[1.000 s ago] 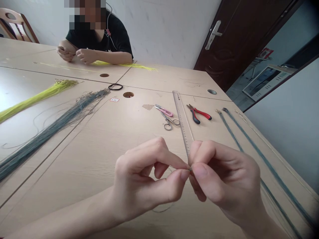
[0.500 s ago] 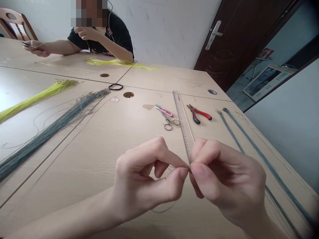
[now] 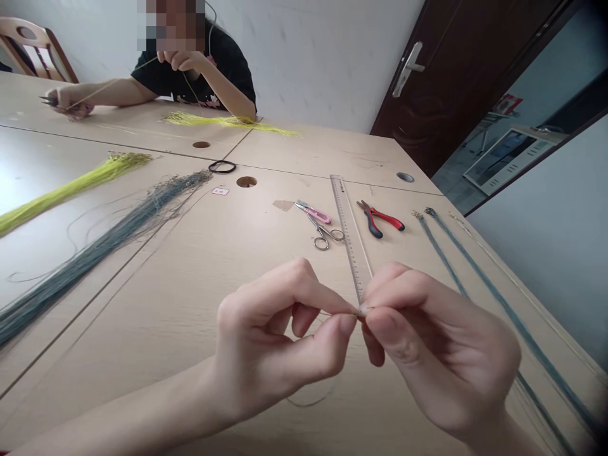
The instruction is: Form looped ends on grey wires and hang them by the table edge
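Observation:
My left hand [image 3: 289, 329] pinches a thin grey-green cord [image 3: 311, 403] between thumb and forefinger, in front of me over the table. A loop of that cord hangs below the hand. The thumb and forefinger of my right hand [image 3: 441, 342] meet at the same spot, closed around a tiny end of the cord; the detail between the fingertips is too small to make out. Just beyond my hands lies a clear ruler [image 3: 349, 234], its near end hidden by the right fingers. Beside it are red-and-black pliers [image 3: 380, 220], small scissors [image 3: 322, 234] and pink-handled thread snips [image 3: 313, 212].
Grey-blue cord bundles [image 3: 109, 244] and a yellow-green bundle [image 3: 71, 193] lie at left. Thinner strands [image 3: 503, 285] run along the right edge. A black ring [image 3: 222, 166] and a tape roll [image 3: 405, 177] lie farther back. A person [image 3: 228, 76] sits across the table [image 3: 190, 304], holding a cord.
My right thumb and forefinger have shifted slightly, showing a little more at the fingertips. My left hand stays almost in place. The person opposite has drawn a cord taut between their hands.

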A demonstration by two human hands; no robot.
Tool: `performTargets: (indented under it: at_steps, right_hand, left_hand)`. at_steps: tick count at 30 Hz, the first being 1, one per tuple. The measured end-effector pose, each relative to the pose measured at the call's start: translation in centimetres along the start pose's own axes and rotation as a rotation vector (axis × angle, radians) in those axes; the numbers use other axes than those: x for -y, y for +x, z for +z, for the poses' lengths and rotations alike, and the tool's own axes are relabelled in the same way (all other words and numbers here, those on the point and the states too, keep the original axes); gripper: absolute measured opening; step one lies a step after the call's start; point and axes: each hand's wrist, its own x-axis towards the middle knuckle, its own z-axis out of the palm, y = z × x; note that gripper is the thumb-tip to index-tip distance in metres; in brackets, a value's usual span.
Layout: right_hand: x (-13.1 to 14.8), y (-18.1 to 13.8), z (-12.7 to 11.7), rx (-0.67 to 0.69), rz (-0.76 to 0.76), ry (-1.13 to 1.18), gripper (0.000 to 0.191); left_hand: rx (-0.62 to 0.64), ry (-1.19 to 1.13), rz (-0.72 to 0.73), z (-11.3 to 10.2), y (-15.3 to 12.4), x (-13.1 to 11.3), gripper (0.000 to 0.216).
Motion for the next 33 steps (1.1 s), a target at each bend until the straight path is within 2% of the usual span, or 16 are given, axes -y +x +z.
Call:
performTargets:
  at_steps: [14,33]
  right_hand:
    - [-0.76,-0.13,0.10,-0.018,-0.168,-0.074,0.010]
    - [-0.73,-0.26,-0.08,-0.018,-0.178,-0.093,0.009]
  left_hand:
    - [-0.005,0.026,-0.015,0.05,-0.05,-0.10,0.016]
    - [-0.019,0.017,-0.031,0.11,-0.08,0.07,0.015]
